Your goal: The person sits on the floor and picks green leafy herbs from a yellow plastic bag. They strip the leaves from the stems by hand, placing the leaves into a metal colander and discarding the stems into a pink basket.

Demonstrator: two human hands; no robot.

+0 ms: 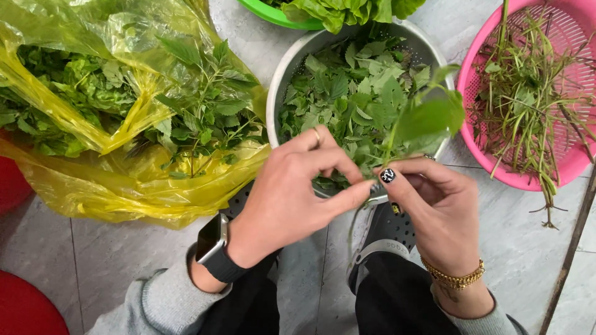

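Sprig: a green leafy sprig [422, 118] is held upright over the near rim of the metal bowl, its thin stem running down between both hands; its lowest part is hidden behind the fingers.
Left hand: the left hand [292, 192] pinches narrow, thumb and forefinger tips closed at the stem's base; it is seen from the back, so the grip is partly hidden. A ring sits on one finger, a dark watch [214, 248] on the wrist.
Right hand: the right hand [434, 205] is closed on the stem, the thumb with its dark painted nail pressed against it; a gold bracelet [453, 278] circles the wrist.
Bowl: a perforated metal bowl [292, 68] full of picked leaves lies just beyond the hands; its near rim is covered by them.
Basket: a pink basket [478, 142] with bare stems stands to the right, cut off by the frame.
Bag: a yellow bag [124, 192] of leafy stalks lies to the left, its contents blurred through the plastic.
Green bowl: a green bowl [267, 13] with leaves shows only its edge at the top.
Floor: grey tiled floor [509, 248]; grey clogs [388, 232] are mostly hidden beneath the hands.
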